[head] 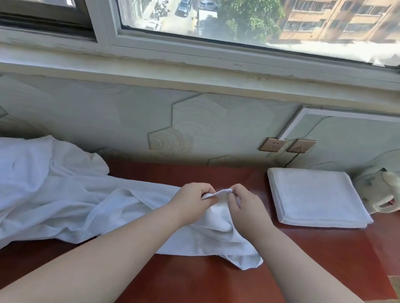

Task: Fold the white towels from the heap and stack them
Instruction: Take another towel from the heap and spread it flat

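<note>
l hand (190,198) & r hand (243,203) both pinch white towel (214,220) edge; towel heap (32,184) cut off at left; folded towel (316,198) on red table (206,281).

Left hand (190,200) and right hand (243,205) side by side, fingertips (211,191) pinched, backs up

Left grip (193,199) and right grip (242,205) meet over the middle of the red tabletop (206,281), each pinching the raised edge of a white towel (214,220). A rumpled towel heap (32,184) covers the left end. A folded towel (316,199) lies near the far right corner, with a plush toy (383,191) just beside it.
</note>
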A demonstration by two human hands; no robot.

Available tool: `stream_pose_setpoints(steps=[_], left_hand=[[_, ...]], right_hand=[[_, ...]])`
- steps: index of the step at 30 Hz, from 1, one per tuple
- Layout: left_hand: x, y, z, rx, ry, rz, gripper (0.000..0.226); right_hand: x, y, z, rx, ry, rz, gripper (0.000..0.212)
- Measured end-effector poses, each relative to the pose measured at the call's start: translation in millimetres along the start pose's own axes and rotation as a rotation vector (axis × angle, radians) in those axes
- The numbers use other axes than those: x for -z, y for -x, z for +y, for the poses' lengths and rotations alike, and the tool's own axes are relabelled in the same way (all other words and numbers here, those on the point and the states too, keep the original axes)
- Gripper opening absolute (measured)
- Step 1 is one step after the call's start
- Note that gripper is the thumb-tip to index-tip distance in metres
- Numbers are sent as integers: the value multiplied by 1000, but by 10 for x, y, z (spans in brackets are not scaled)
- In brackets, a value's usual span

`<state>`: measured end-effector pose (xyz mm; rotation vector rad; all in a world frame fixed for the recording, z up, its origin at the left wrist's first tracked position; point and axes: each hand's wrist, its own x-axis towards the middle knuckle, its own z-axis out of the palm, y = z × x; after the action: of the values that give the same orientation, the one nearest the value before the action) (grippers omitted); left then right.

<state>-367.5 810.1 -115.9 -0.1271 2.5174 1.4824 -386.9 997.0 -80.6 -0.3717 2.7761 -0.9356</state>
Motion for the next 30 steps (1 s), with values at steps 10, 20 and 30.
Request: stream_pose_setpoints(steps=[10, 20, 30], left_hand=[[-141, -98, -130, 147, -240, 116, 29], [-481, -401, 323, 173, -378, 234, 19], [-579, -416, 741, 137, -303, 316, 13]], right_hand=[[569, -313, 597, -295, -236, 265, 18], [1469, -501, 1685, -406, -258, 352, 22], [640, -557, 689, 271, 63, -314, 49]])
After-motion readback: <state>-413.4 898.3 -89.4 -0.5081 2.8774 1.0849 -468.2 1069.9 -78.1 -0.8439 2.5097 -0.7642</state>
